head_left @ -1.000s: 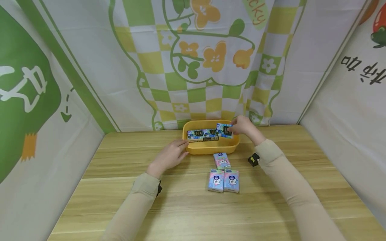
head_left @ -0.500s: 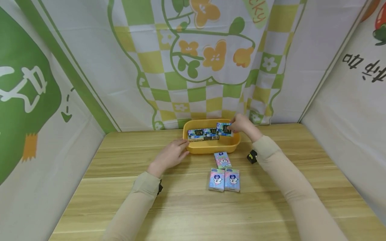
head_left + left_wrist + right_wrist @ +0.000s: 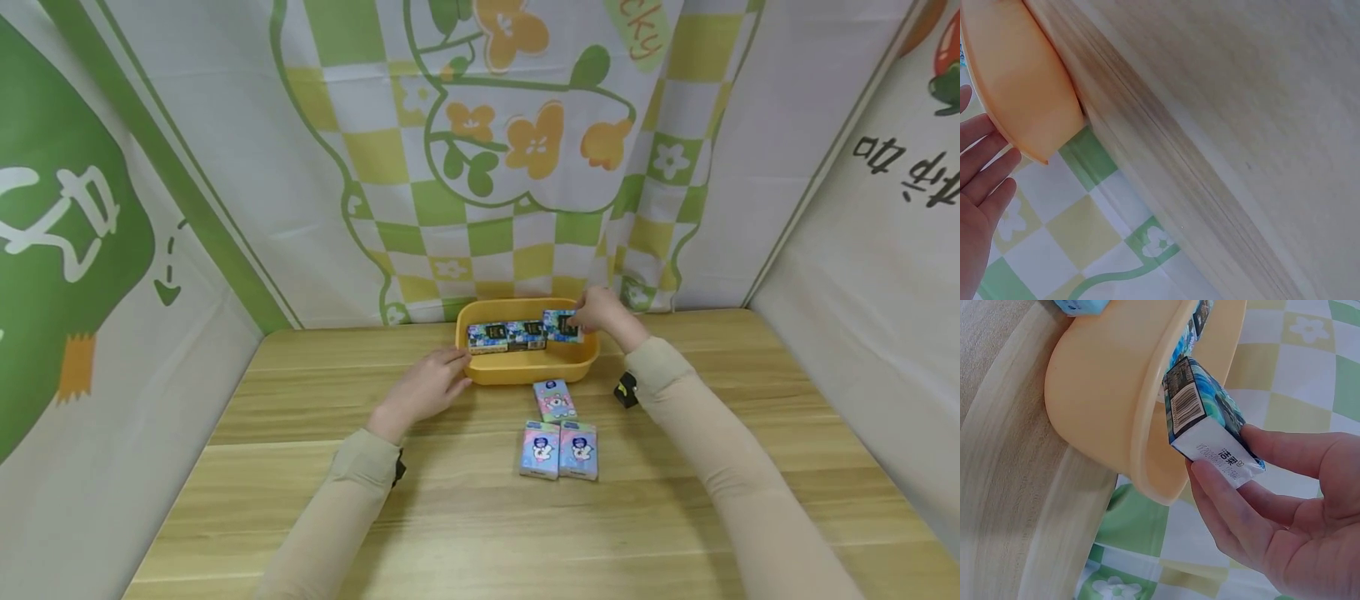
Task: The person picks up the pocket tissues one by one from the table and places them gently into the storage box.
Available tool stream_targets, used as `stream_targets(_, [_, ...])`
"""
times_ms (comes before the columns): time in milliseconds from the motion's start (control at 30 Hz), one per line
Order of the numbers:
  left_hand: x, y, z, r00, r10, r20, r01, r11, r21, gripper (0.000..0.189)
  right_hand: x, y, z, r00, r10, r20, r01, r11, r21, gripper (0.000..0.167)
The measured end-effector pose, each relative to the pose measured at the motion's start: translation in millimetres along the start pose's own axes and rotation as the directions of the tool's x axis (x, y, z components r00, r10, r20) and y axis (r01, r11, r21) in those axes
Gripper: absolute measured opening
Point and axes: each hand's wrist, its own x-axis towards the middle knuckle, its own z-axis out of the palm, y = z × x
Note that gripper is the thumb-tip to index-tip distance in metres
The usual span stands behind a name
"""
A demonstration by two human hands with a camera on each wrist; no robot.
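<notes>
Two blue packs lie side by side in the yellow basket, head view, running from its 9 o'clock to the middle; the held blue pack is at 2 o'clock in it, pinched by the right hand. Left hand at the basket's 8 o'clock, unclenched, fingertips touching the rim. Wooden table bears three pastel packs outside, toward 5 o'clock, the farthest one near the front wall; black object at 4 o'clock by the right sleeve, can't tell what. Checked curtain behind, 12 o'clock. Left wrist view: hand at 9 o'clock, fingers loosely extended at the rim, nothing gripped that shows. Right wrist view: hand at 4 o'clock, thumb on the blue face, fingers opposite, by the white end; pack tilted, floor contact unclear. Looks light, squashy, slick-wrapped, hard to break but easy to dent, my guess. Best hold likely that near end, across the thickness, light squeeze. In the way: the basket rim, the neighbouring pack at its far end, curtain close behind.
</notes>
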Motion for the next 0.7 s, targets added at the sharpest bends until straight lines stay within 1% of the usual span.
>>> stream_targets(167, [0.1,-1.3,1.4,1.000,0.002,0.002,-0.002,1.000,0.010,0.042,3.5,1.1,0.4,1.000,-0.004,-0.019,0.003,1.000,-0.022,0.034])
stream_targets(533, [-0.2,-0.1,-0.6,1.000,0.005,0.003,-0.005,1.000,0.024,0.042,7.6,1.2,2.4,0.999,-0.008,-0.048,0.002,0.993,-0.117,0.025])
stream_targets(700, [-0.5,0.8,-2.0,1.000,0.004,0.002,-0.004,1.000,0.013,0.042,9.8,1.8,4.9,0.998,0.002,-0.067,-0.011,0.990,-0.138,0.024])
